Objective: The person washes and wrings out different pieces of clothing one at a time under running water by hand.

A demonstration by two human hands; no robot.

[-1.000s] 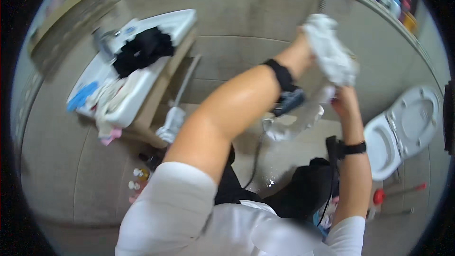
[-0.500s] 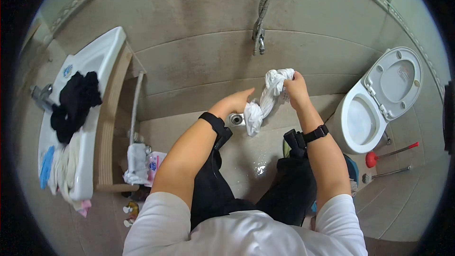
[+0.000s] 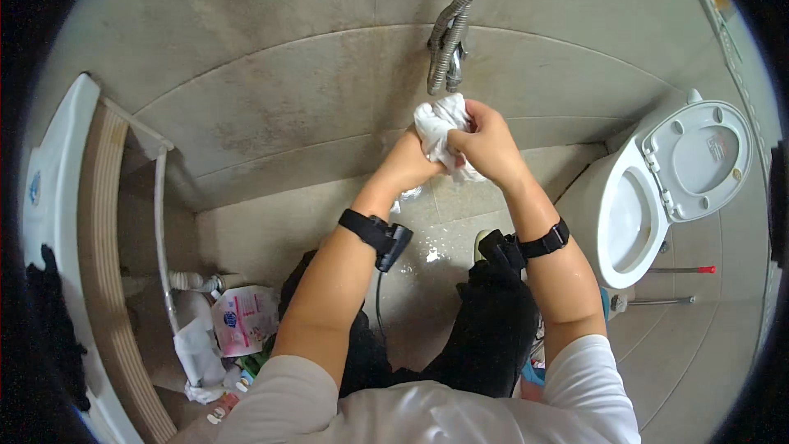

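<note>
A wet-looking white cloth (image 3: 436, 125) is bunched up between my two hands, just below the wall tap. My left hand (image 3: 408, 159) is closed on its lower left side, though the cloth and my other hand cover most of its fingers. From the right, my right hand (image 3: 487, 141) grips the bundle, thumb across the front and fingers curled behind. A small end of the fabric hangs beneath my right hand. The metal tap (image 3: 454, 76) with a coiled flexible hose (image 3: 462, 2) is on the wall directly above the bundle.
A white toilet (image 3: 623, 230) with its lid up stands at the right. To the left is a white basin (image 3: 59, 152) with black fabric (image 3: 59, 325) over its edge. A pink-and-white pouch (image 3: 244, 321) sits below it. Water glistens on the tiled floor (image 3: 431, 251).
Both hands have come together and gathered the long twisted cloth into a compact bundle, closer to the tap. My left hand has closed on it. The view has shifted to the right.
</note>
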